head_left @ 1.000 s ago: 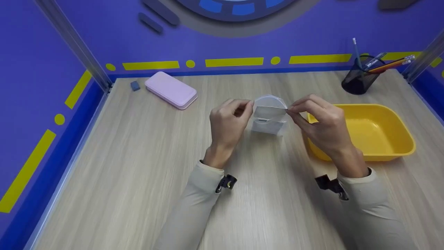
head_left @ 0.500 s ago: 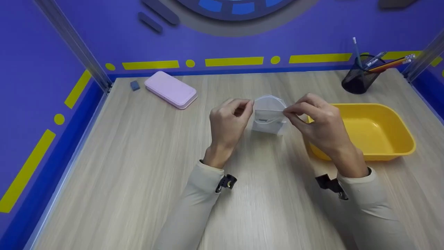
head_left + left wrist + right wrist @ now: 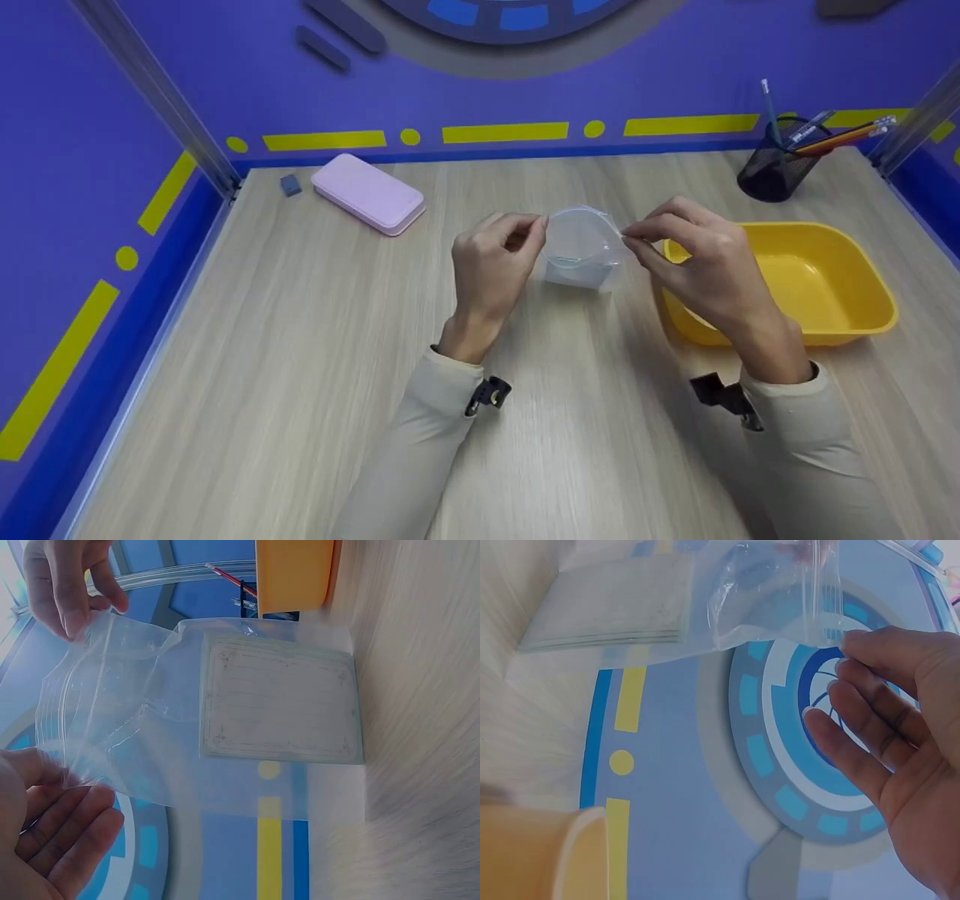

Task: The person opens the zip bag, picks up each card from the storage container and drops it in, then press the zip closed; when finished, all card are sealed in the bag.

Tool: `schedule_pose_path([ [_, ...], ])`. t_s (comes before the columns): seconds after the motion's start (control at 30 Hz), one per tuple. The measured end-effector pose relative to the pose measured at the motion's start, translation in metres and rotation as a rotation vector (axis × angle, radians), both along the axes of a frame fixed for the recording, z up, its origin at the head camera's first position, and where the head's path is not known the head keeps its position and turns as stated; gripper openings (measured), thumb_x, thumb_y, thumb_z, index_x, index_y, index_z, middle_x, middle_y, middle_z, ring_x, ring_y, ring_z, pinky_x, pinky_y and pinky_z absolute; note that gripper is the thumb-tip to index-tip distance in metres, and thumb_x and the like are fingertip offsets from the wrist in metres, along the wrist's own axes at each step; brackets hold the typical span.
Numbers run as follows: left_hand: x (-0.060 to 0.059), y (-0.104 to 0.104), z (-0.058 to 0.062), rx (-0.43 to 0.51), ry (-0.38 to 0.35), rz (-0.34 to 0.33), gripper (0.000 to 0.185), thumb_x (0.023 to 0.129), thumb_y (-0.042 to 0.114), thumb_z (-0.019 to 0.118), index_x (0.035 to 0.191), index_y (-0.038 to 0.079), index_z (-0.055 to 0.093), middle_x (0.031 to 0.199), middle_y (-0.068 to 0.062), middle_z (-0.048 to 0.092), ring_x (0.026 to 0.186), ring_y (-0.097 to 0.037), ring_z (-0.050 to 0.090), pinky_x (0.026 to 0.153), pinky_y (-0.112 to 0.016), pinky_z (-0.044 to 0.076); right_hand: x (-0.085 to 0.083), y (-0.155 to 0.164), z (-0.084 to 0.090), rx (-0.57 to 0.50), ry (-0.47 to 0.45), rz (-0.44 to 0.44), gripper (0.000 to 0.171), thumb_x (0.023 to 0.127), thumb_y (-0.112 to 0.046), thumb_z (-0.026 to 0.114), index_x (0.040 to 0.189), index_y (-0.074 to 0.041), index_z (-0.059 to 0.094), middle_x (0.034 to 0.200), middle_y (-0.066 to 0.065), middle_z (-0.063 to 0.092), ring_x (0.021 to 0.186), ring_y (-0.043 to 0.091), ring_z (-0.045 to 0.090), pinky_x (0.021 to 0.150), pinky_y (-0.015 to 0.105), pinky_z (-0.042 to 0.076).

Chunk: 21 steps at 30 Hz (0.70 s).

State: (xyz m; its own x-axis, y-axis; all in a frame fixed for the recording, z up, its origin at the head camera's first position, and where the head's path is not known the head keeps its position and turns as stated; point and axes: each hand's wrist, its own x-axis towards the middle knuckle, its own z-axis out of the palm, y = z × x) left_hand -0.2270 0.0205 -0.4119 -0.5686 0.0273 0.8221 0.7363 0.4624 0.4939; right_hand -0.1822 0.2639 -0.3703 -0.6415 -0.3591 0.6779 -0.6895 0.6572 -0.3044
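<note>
A clear zip bag stands upright over the table, its mouth spread into a rounded opening. Inside, at the bottom, lies a small stack of pale cards with a printed border and lines; the right wrist view shows the stack's layered edge. My left hand pinches the left corner of the bag's top between thumb and forefinger. With thumb and fingertips my right hand pinches the opposite top corner. In the left wrist view the zip strip runs between both hands.
A yellow tray sits just right of the bag, partly under my right hand. Behind it stands a black mesh cup with several pencils. At the back left lie a pink case and a small blue-grey eraser.
The bag's mouth has widened from a straight front edge into a round opening. My right hand shifted slightly left, then back right; the left hand stayed in place.
</note>
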Motion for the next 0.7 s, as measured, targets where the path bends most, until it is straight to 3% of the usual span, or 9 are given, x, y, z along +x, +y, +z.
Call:
schedule_pose_path([
  [0.27, 0.001, 0.000, -0.001, 0.008, -0.002, -0.007, 0.008, 0.094, 0.006, 0.079, 0.089, 0.001, 0.081, 0.079, -0.006, 0.074, 0.067, -0.014, 0.068, 0.064, -0.022, 0.056, -0.002, 0.007, 0.002, -0.037, -0.027, -0.006, 0.016, 0.088, 0.006, 0.083, 0.103, 0.001, 0.079, 0.100, 0.008, 0.075, 0.091, 0.020, 0.071, 0.091, 0.012, 0.050],
  [0.47, 0.001, 0.002, -0.001, 0.018, -0.005, -0.018, 0.008, 0.095, 0.006, 0.079, 0.089, 0.001, 0.081, 0.079, -0.006, 0.074, 0.067, -0.014, 0.068, 0.065, -0.021, 0.056, 0.001, 0.020, 0.005, -0.093, -0.073, -0.078, 0.018, 0.089, 0.005, 0.082, 0.106, 0.000, 0.080, 0.102, 0.005, 0.075, 0.091, 0.018, 0.069, 0.088, 0.011, 0.050],
  [0.7, 0.001, 0.001, -0.001, 0.017, -0.004, -0.018, 0.008, 0.095, 0.006, 0.079, 0.090, 0.001, 0.081, 0.079, -0.006, 0.074, 0.067, -0.013, 0.068, 0.064, -0.021, 0.056, -0.004, 0.043, 0.001, -0.046, -0.203, -0.151, 0.016, 0.092, -0.001, 0.083, 0.107, -0.005, 0.080, 0.103, 0.003, 0.074, 0.094, 0.005, 0.065, 0.087, 0.008, 0.047],
])
